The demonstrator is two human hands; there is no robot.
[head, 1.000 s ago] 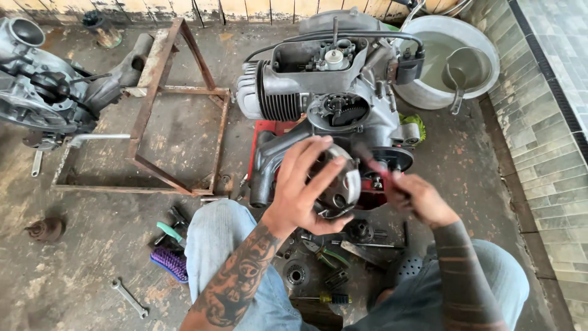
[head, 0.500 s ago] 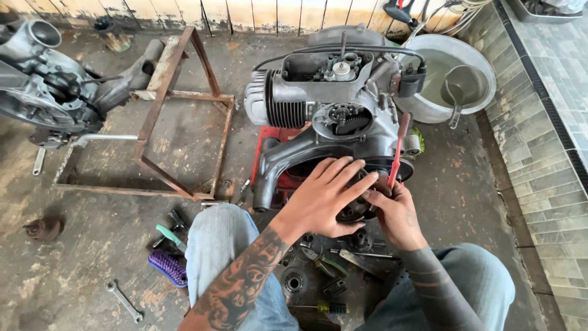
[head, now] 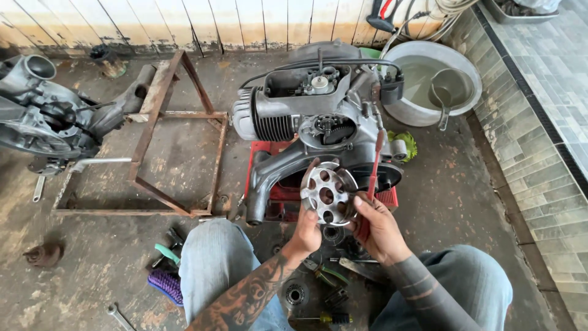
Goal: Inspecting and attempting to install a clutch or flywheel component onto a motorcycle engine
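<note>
Lifted off the engine (head: 318, 122) since before, the disc (head: 328, 194) sat face-up, gripped by left hand (head: 308, 233); right hand (head: 381, 228) pinched its rim, clutching a screwdriver (head: 371, 184).

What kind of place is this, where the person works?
Probably an informal repair yard for small engines: an engine on a stained concrete floor, hand tools scattered about, another engine nearby.

The round metal disc with holes (head: 328, 195) came off the engine (head: 318, 132) and sat upright between both sets of fingers. The left hand (head: 308, 233), earlier spread over it, gripped its lower edge. The right hand (head: 380, 230) pinched its side, with the red-handled screwdriver (head: 372, 184) behind those fingers.
</note>
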